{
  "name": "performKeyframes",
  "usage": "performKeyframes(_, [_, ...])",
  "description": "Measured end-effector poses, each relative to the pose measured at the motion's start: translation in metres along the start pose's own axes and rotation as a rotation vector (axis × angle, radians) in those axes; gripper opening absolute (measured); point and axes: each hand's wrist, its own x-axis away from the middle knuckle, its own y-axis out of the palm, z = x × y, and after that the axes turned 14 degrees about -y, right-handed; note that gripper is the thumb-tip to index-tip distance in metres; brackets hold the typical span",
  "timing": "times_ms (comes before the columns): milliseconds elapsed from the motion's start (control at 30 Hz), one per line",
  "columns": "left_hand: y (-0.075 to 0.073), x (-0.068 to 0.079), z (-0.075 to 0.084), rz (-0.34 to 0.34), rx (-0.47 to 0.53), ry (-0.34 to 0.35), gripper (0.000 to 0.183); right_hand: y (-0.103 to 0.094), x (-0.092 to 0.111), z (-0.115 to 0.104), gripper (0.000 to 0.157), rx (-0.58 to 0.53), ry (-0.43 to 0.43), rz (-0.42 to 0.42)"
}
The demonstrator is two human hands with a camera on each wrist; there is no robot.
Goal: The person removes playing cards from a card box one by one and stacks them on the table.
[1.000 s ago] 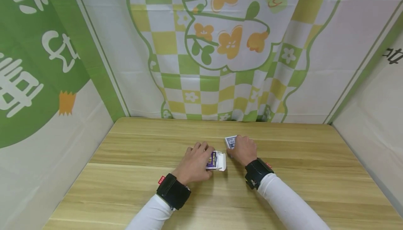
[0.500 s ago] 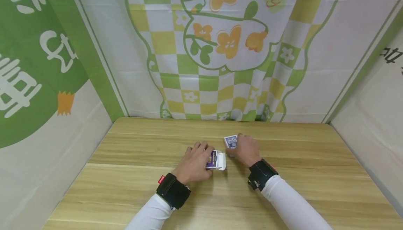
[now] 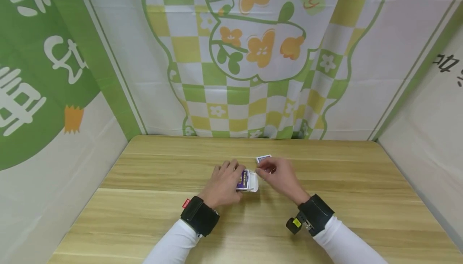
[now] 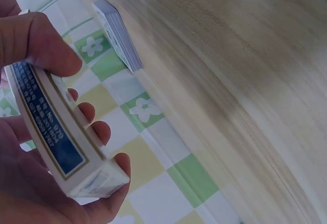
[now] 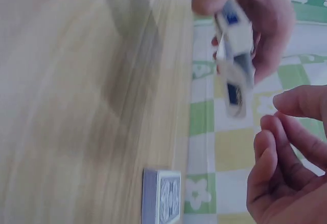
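In the head view my left hand (image 3: pixel 222 185) grips a playing card box (image 3: pixel 242 179), purple on top, its white flap (image 3: pixel 254 181) open to the right. The left wrist view shows the thumb and fingers wrapped round the box (image 4: pixel 53 127), with a blue printed strip along one side. My right hand (image 3: pixel 281 176) hovers just right of the flap, fingers loosely bent. In the right wrist view nothing shows between its thumb and fingers (image 5: pixel 265 147). A squared deck of blue-backed playing cards (image 5: pixel 168 197) lies on the table behind the right hand, partly hidden in the head view.
The wooden table (image 3: pixel 152 207) stretches out around both hands. A checked, flowered curtain (image 3: pixel 231 107) hangs behind its far edge, and printed cloth walls (image 3: pixel 108 131) stand at left and right. Each wrist wears a black strap (image 3: pixel 200 215).
My right hand has let go of the card deck and moved toward the box flap, the wrist turning. The deck stays on the table. My left hand still holds the box, raised slightly.
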Motion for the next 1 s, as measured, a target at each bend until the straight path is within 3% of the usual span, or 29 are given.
performKeyframes(233, [0.000,-0.006,0.003,0.018,-0.026,0.006,0.063,0.002,0.007,-0.007,0.005,-0.076,-0.018,-0.066])
performKeyframes(633, [0.000,-0.009,0.012,0.049,-0.072,0.045,0.061,0.008,0.008,0.001,0.011,-0.125,0.159,-0.064])
performKeyframes(1000, [0.000,-0.008,0.014,0.058,-0.056,0.049,0.058,0.004,0.009,-0.001,0.013,-0.133,0.254,-0.075])
